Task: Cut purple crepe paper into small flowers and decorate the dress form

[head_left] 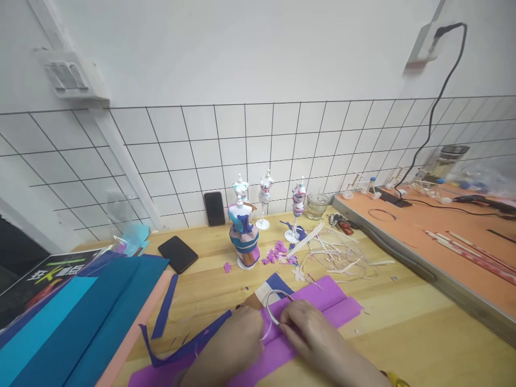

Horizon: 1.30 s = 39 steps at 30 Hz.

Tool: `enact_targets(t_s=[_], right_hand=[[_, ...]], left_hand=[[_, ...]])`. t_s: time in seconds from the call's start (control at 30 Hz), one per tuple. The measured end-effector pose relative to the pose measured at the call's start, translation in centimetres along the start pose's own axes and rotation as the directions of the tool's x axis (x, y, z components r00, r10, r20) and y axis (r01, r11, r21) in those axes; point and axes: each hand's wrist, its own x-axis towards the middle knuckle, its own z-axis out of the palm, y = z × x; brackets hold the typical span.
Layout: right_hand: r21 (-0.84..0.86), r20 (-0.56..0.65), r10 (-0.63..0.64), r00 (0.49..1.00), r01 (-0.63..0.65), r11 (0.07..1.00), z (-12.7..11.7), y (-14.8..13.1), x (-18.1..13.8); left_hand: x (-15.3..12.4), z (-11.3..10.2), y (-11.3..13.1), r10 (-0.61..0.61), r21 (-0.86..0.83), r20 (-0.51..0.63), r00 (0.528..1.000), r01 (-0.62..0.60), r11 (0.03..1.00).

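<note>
A thin white strip [267, 303], bent into a loop, runs between my two hands above a sheet of purple crepe paper [328, 293]. My left hand [242, 328] is closed at the loop's lower left end. On the other side, my right hand [308, 325] pinches the strip, its fingertips pressed together. The purple paper lies under both hands. Just beyond them is a piece with blue, white and brown patches [266, 290]. A dark blue paper strip [189, 344] curls to the left of my left hand.
Small mannequins stand at the back, one in a layered paper dress [244, 242]. Purple flower cutouts [276, 251] and tangled pale strips [338, 252] lie nearby. Left are stacked coloured papers [108, 312] and a phone [178, 253]; right, a raised orange board [443, 236] with a metal edge.
</note>
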Motion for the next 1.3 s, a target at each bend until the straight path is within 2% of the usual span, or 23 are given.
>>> enact_targets(t_s=[0.17, 0.37, 0.6, 0.77, 0.9, 1.1, 1.3], right_hand=[[0.023, -0.035, 0.014, 0.999, -0.013, 1.0, -0.1, 0.3, 0.2], [0.034, -0.064, 0.013, 0.998, -0.011, 0.999, -0.2, 0.8, 0.1], [0.073, -0.026, -0.052, 0.998, 0.054, 0.996, -0.8, 0.7, -0.2], [0.154, -0.019, -0.069, 0.997, 0.071, 0.985, -1.6, 0.2, -0.4], [0.219, -0.019, -0.078, 0.997, 0.08, 0.972, -1.8, 0.1, -0.4], [0.254, -0.015, -0.065, 0.998, 0.067, 0.965, -1.7, 0.0, -0.2], [0.27, -0.004, -0.067, 0.998, 0.065, 0.961, -1.6, 0.3, -0.2]], left_hand=[[0.5, 0.0, -0.2, 0.028, -0.038, 0.043, 0.999, -0.026, 0.999], [0.6, -0.9, 0.1, 0.054, -0.163, 0.099, 0.994, -0.038, 0.986], [1.3, -0.4, -0.1, 0.117, -0.312, 0.173, 0.978, -0.059, 0.948], [1.7, 0.1, -0.5, 0.155, -0.377, 0.17, 0.973, -0.081, 0.923], [1.8, -0.1, -0.3, 0.141, -0.395, 0.17, 0.975, -0.064, 0.916], [1.8, -0.3, -0.4, 0.119, -0.426, 0.174, 0.978, -0.034, 0.904], [1.9, 0.0, -1.0, 0.164, -0.487, 0.167, 0.972, -0.064, 0.871]])
